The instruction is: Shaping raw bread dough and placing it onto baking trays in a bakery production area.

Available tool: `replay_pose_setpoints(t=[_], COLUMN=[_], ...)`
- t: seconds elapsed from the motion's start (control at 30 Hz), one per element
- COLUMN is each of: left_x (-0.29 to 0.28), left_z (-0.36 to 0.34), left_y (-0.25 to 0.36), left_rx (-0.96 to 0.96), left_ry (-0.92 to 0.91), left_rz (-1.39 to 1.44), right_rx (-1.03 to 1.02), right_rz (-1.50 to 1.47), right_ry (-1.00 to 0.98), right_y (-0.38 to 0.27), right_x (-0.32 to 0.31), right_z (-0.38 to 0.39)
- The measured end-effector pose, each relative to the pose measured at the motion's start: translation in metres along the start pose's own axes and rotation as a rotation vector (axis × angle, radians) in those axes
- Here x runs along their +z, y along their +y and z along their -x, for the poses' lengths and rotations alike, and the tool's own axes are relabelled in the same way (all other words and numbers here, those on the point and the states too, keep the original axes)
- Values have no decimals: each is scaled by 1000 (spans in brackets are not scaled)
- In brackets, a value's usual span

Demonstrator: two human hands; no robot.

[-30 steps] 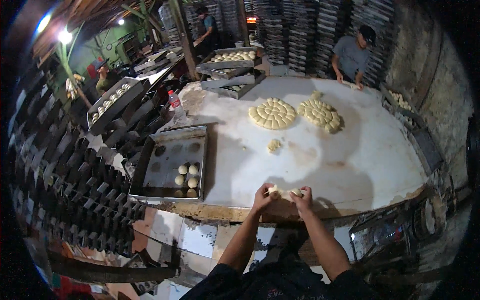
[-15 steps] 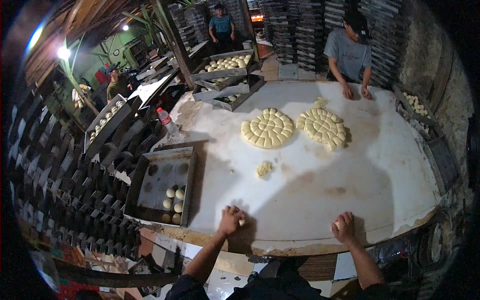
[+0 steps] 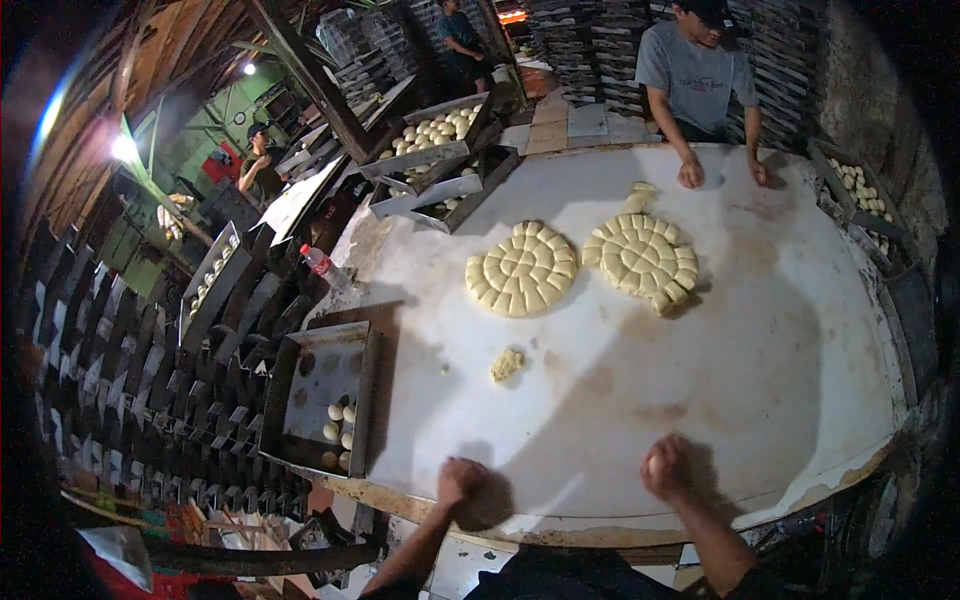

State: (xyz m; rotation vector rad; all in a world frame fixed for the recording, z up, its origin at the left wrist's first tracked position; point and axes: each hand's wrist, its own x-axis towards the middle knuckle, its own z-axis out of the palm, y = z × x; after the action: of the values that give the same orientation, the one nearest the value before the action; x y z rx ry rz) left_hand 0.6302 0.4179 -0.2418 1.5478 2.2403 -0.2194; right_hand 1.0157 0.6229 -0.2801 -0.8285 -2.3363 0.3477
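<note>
Pale dough lump [image 3: 507, 364] lies ahead, slightly right of your curled left hand [image 3: 463, 481], nearer it than your curled right hand [image 3: 667, 465]; cannot tell what either palm covers.

Bright lamp [image 3: 124, 149] under wooden roof [image 3: 190, 45] — green wall [image 3: 218, 128] behind; dark post [image 3: 305, 75]; tiled floor [image 3: 588, 122] — rough wall [image 3: 880, 85] right.

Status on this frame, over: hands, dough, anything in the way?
Left hand and right hand curled low over white table. Dough beneath them: cannot tell. Pale lump ahead, metal tray left of left hand.
</note>
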Motion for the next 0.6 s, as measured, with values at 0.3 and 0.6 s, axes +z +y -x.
replay_pose_setpoints(t=[0.3, 0.6], left_x=[-22, -43], left_z=[-52, -35], left_y=[50, -45], left_rx=[141, 178], left_ry=[815, 861], left_rz=[410, 339], right_rx=[149, 303], right_rz=[-27, 234], right_ry=[-65, 188], right_y=[-43, 4], right_x=[34, 33], right_z=[-93, -107])
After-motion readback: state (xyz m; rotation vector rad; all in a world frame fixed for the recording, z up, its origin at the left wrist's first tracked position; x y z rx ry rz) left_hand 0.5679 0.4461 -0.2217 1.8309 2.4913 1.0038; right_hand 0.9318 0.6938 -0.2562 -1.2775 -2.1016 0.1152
